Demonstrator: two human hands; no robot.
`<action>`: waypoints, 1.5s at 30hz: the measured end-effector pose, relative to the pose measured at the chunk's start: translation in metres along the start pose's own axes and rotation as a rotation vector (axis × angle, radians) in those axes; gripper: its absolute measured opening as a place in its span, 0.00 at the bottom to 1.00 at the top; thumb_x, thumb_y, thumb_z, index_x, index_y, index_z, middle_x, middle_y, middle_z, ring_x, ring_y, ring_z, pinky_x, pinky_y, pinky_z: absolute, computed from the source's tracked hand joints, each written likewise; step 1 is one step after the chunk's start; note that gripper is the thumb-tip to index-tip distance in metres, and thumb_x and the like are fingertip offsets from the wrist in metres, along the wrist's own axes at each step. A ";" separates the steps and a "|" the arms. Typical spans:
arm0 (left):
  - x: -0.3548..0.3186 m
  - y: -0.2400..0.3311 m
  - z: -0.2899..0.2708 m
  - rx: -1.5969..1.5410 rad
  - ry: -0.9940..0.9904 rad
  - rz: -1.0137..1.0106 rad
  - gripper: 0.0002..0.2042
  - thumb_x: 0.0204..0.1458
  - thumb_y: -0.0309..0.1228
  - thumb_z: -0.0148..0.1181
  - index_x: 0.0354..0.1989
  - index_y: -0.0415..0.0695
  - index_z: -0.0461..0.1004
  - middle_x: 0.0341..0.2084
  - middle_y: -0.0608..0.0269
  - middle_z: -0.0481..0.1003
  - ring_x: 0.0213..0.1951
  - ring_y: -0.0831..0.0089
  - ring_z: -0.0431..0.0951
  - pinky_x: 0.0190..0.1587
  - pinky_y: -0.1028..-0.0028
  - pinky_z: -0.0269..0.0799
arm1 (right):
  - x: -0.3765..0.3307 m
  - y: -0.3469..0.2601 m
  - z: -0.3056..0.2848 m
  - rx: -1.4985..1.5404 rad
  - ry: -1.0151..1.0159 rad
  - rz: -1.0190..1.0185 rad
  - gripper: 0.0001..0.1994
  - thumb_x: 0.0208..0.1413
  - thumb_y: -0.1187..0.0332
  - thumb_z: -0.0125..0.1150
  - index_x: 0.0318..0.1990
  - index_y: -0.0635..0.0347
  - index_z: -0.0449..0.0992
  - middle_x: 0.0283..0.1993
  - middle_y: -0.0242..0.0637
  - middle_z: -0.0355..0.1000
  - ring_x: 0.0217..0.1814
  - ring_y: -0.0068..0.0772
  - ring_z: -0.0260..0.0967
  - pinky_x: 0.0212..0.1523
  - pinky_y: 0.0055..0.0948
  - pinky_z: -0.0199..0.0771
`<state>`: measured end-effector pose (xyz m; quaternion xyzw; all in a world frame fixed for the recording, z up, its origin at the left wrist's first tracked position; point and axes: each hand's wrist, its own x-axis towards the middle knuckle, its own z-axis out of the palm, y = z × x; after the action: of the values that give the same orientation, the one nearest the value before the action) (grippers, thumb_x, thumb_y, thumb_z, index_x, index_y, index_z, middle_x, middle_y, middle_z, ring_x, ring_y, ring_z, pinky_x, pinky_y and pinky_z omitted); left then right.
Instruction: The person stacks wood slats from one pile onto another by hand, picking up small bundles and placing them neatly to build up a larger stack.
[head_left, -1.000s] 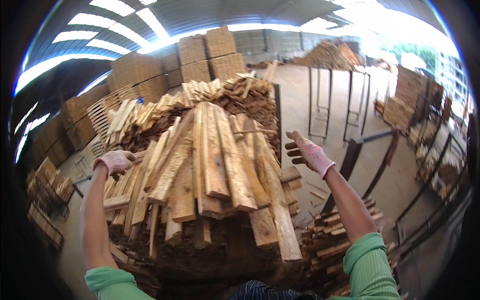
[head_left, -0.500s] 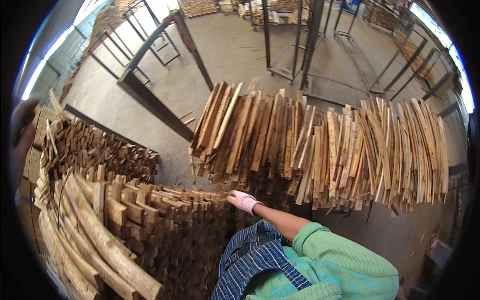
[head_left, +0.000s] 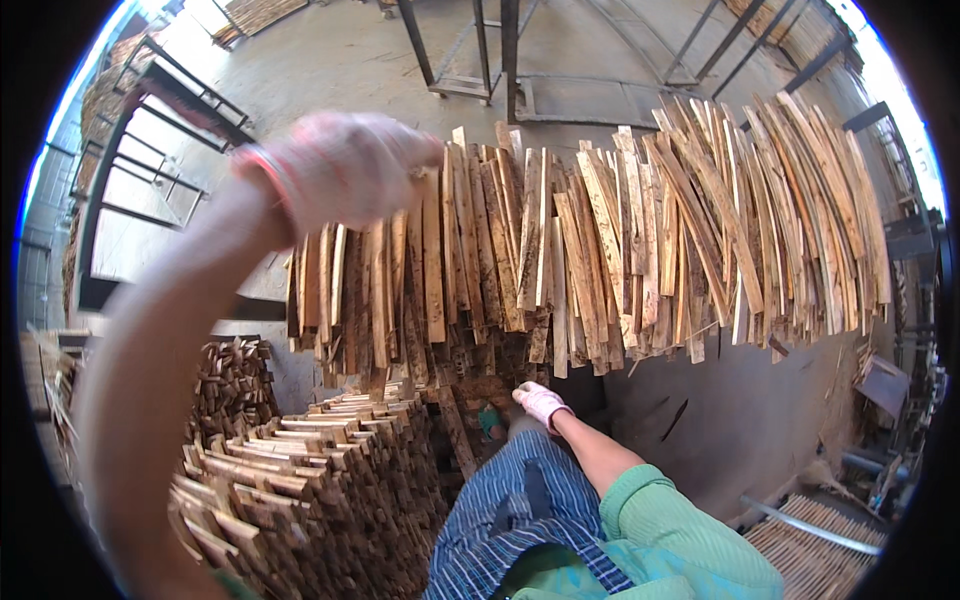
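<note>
Pale wood, rough-sawn and streaked with brown, makes up a long row of slats [head_left: 590, 240] that spreads left to right in front of the person. Most slats point away from the body, with their near ends towards it; in the right half of the row several lean or cross at a slant. What carries the row is mostly hidden beneath it.

The left hand [head_left: 350, 170], in a pink-and-white knit glove, appears raised, and from this view it covers the far left corner of the row. It is blurred, with fingers seemingly curled, and I cannot tell whether they hold anything. The right hand [head_left: 541, 402], gloved alike, is low beside the lap, just short of the row's near edge around its middle; its fingers look bent, but whether they close on something cannot be made out. The slats thus lie ahead of the right hand, their long axes running roughly away from it.

Nearer the body, on the left, stands a tall stack of wood pieces [head_left: 310, 480], next to the striped apron [head_left: 520, 490]. Beyond the row's far edge, a wheeled metal frame [head_left: 463, 86] stands on the concrete floor [head_left: 330, 60].
</note>
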<state>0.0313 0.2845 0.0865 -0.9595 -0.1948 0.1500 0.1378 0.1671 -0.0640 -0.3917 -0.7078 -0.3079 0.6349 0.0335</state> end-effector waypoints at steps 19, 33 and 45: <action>0.165 0.391 0.514 -3.005 0.273 -2.012 0.39 0.53 0.51 0.69 0.68 0.44 0.59 0.61 0.49 0.70 0.57 0.49 0.73 0.57 0.44 0.71 | 0.228 -0.108 -0.135 0.075 0.577 0.136 0.63 0.46 0.33 0.67 0.78 0.44 0.28 0.79 0.60 0.39 0.79 0.67 0.42 0.74 0.59 0.49; 0.178 0.426 0.524 -2.676 0.357 -2.213 0.30 0.54 0.58 0.65 0.55 0.49 0.69 0.42 0.55 0.77 0.36 0.58 0.78 0.37 0.55 0.79 | 0.223 -0.072 -0.121 0.305 0.439 -0.165 0.65 0.46 0.43 0.75 0.78 0.49 0.27 0.81 0.57 0.33 0.82 0.55 0.36 0.78 0.43 0.44; 0.158 0.405 0.427 -2.688 0.582 -1.855 0.38 0.55 0.47 0.69 0.68 0.50 0.53 0.55 0.52 0.70 0.50 0.57 0.75 0.49 0.56 0.77 | 0.147 -0.074 -0.161 0.560 0.211 -0.220 0.56 0.55 0.41 0.66 0.78 0.54 0.33 0.80 0.53 0.44 0.80 0.50 0.45 0.77 0.43 0.43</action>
<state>0.1592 0.0791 -0.4728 -0.0554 0.6144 0.4147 0.6690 0.2864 0.1213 -0.4580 -0.6954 -0.1905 0.6107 0.3274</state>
